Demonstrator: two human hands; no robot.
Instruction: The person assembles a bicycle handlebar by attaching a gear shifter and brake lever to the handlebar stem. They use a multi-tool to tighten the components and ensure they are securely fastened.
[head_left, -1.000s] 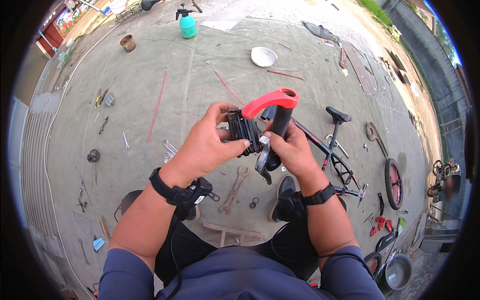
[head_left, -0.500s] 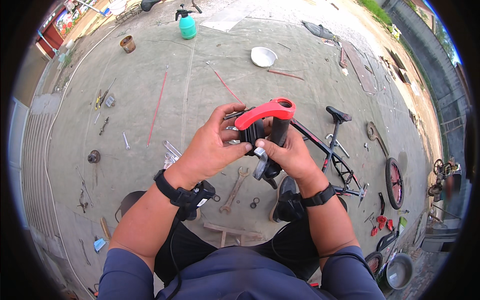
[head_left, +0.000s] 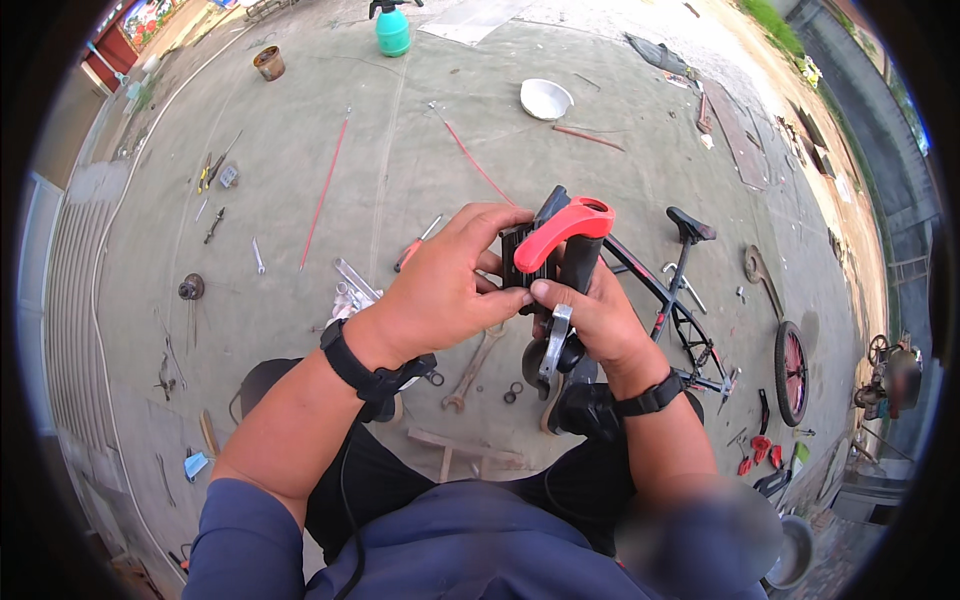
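In the head view, both hands are raised above the grey-green ground sheet (head_left: 275, 190), in front of the person's knees, with a bicycle handlebar piece between them. The left hand (head_left: 450, 275) is curled partway, its fingers and thumb gripping a black ribbed part (head_left: 520, 275). The right hand (head_left: 592, 312) is closed around a black grip (head_left: 580, 262), its thumb reaching left, close to the left thumb.

The grip's long axis runs nearly up and down, its top leaning a little to the right and meeting a red bar end (head_left: 555, 235). This curves across from its ring at upper right to a blunt tip pointing lower left, over the black part. Below the right thumb, a silver brake lever (head_left: 556, 345) points downward, slightly left.

On the ground sheet, a large wrench (head_left: 472, 372) lies below the hands, slanting, with two small dark rings (head_left: 513, 392) near it. A bicycle frame (head_left: 672, 298) and a wheel (head_left: 779, 372) lie to the right; a screwdriver (head_left: 410, 252) lies beyond the left hand.
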